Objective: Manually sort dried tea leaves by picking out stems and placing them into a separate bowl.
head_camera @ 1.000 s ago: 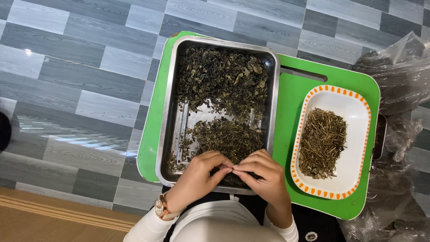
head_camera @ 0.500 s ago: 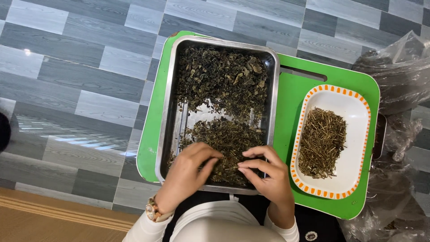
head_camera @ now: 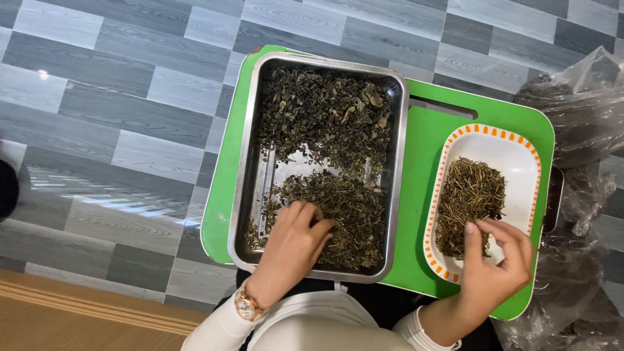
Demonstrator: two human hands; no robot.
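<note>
Grey tiled floor lay beneath a green table [head_camera: 429, 162] carrying a metal tray [head_camera: 398, 195] of dried leaves [head_camera: 325, 123] and, at its three o'clock, a white dish [head_camera: 513, 149] of stems [head_camera: 468, 195]. Left hand [head_camera: 296, 240] rested half-curled, fingers in the leaves at the tray's six o'clock. Right hand [head_camera: 497, 260] hovered over the dish's five o'clock, fingers pinched together; whether they held a stem I could not tell.

Floor [head_camera: 117, 97]: I see grey tiles in light and dark shades, laid in a staggered pattern.
Light [head_camera: 42, 75]: a small bright glare and pale streaks on the tiles at left.
Edge [head_camera: 78, 312]: a wooden strip, bottom left.
</note>
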